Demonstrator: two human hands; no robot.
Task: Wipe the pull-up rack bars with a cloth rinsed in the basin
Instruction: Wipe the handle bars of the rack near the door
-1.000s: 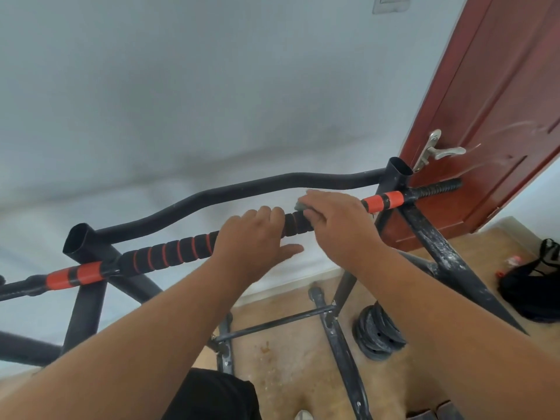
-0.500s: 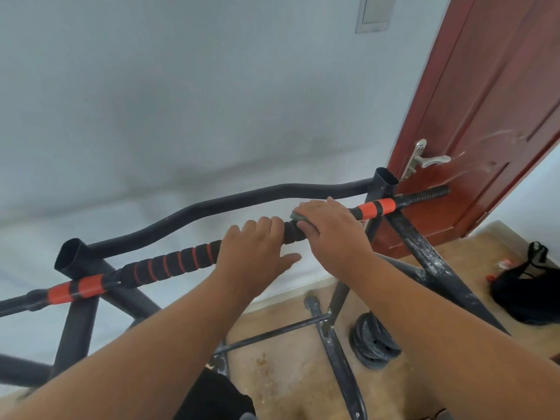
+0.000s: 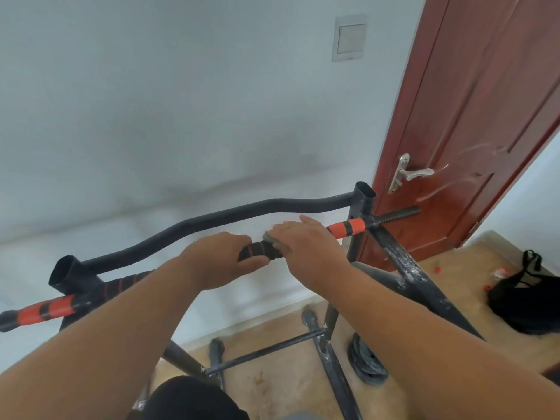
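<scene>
- A small grey-green cloth [image 3: 268, 237] is pressed onto the straight black foam-wrapped bar with orange bands [image 3: 345, 229] of the black steel pull-up rack [image 3: 365, 195], roughly midway along it, so that the foam is rubbed where hands would normally hold it.
- The cloth is covered by the right hand [image 3: 306, 241], whose fingers are laid over the bar; only a sliver of fabric is seen at the fingertips, so how much of it is gathered underneath cannot be told.
- The bar is wrapped by the left hand [image 3: 222, 257] just beside the cloth, its grip closed round the foam, probably so the rack is steadied against the wiping push.
- The curved bare black bar [image 3: 212, 218] behind is touched by neither hand.
- Compared with a second ago, the left hand has been brought nearer the right, and less foam is left exposed between them.
- No basin is in view.
</scene>
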